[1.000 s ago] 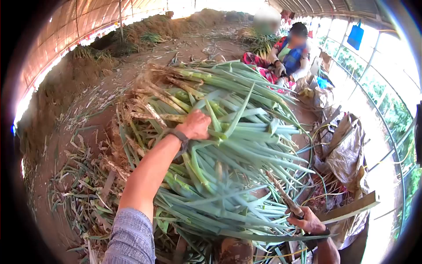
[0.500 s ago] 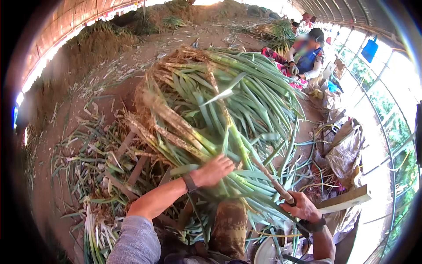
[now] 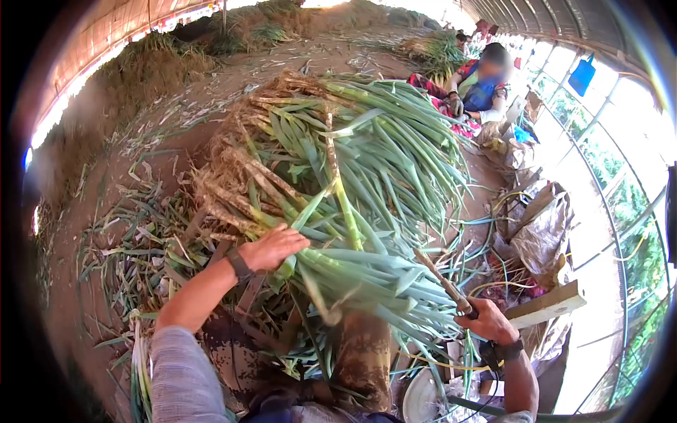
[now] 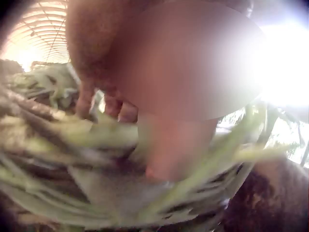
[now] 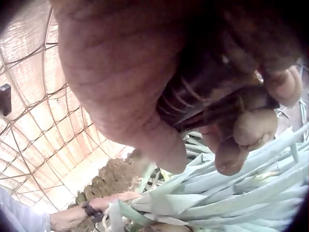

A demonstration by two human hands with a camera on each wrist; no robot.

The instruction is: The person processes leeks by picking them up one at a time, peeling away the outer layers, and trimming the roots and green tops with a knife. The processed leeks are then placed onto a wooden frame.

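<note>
A large heap of green onions, roots to the left and leaves to the right, covers the ground ahead. My left hand grips several stalks at the near side of the heap; in the left wrist view the thumb is in front of the stalks and the fingers behind. Their leaves spread over my knee. My right hand holds a thin brown stick-like tool, pointing up and left over the leaf ends. Its dark, ringed handle shows inside the curled fingers in the right wrist view.
Cut leaves and scraps litter the ground at left. A wooden board juts out on the right, beside crumpled sacking. Past the heap sits another person. A pale round lid-like thing lies near my feet.
My left hand has come back toward me and left, drawing several green onions off the heap toward my lap. The right hand keeps hold of the tool, slightly higher than before.
</note>
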